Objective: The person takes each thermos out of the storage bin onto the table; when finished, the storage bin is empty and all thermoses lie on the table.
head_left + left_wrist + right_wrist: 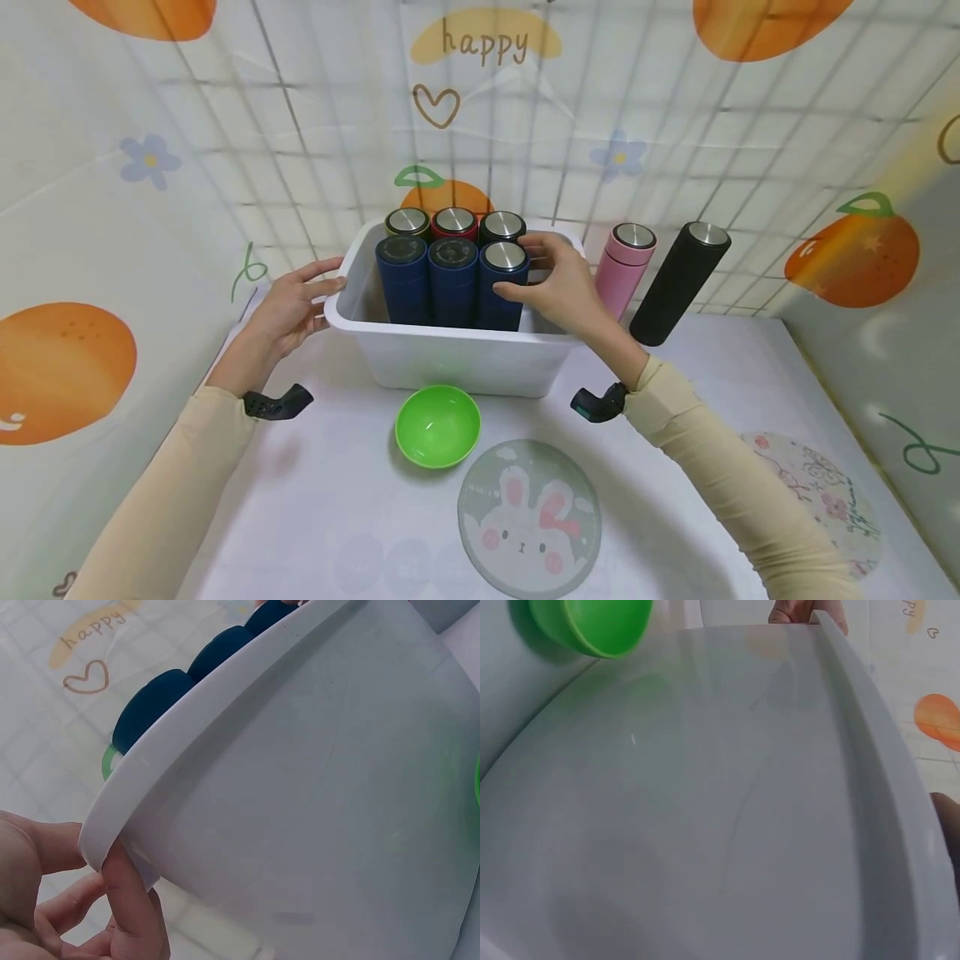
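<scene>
Bottle [498, 308] stands in white tub [465, 358] within right grip [560, 286].

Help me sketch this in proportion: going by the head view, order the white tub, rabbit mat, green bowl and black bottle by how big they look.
1. White tub
2. Rabbit mat
3. Green bowl and black bottle: too close to rank, one being round and the other long.

The bowl [438, 427] obstructs; tub's [468, 360] front right is free.
</scene>
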Demonstrator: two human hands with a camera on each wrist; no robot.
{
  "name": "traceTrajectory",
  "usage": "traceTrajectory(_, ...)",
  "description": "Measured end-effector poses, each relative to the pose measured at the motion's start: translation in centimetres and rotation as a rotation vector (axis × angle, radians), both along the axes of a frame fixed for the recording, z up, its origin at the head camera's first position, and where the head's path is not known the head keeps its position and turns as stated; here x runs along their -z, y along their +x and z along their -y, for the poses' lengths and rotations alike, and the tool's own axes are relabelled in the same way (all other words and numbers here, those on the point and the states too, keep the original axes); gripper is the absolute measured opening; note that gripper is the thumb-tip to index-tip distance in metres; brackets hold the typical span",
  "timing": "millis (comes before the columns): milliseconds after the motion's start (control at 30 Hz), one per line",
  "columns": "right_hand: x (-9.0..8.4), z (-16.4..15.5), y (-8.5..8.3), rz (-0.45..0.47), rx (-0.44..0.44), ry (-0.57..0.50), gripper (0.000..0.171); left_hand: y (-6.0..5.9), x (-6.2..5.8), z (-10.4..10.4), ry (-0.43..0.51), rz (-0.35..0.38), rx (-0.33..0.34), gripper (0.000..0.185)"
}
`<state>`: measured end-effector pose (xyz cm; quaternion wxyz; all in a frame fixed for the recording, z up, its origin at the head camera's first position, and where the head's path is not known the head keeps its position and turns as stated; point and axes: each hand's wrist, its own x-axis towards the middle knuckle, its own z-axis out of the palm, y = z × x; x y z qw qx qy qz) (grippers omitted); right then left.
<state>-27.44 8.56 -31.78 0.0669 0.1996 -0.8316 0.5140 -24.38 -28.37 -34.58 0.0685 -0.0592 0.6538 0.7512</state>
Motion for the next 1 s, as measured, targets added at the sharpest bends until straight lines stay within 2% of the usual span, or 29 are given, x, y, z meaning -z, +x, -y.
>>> traceTrajectory(233, 0.23, 0.13, -0.23, -0.006, 0.013, 0.026, 0.068, 0.0, 0.03, 0.01, -0.039, -0.001, -0.003, 0.059)
traceTrajectory(533, 0.34, 0.24, -0.51, 0.033, 0.042, 0.072, 0.069, -0.08, 0.07, 0.07, -0.035, 0.004, 0.0, 0.06)
traceTrajectory(767, 0.39, 0.17, -0.5, 0.07, 0.019, 0.073, 0.072, -0.06, 0.11, 0.13, -0.038, 0.002, -0.003, 0.06)
traceTrajectory(1000, 0.44, -0.03, -0.55, 0.029, -0.036, 0.111, 0.07, -0.01, 0.13, 0.12, -0.053, -0.003, -0.003, 0.06)
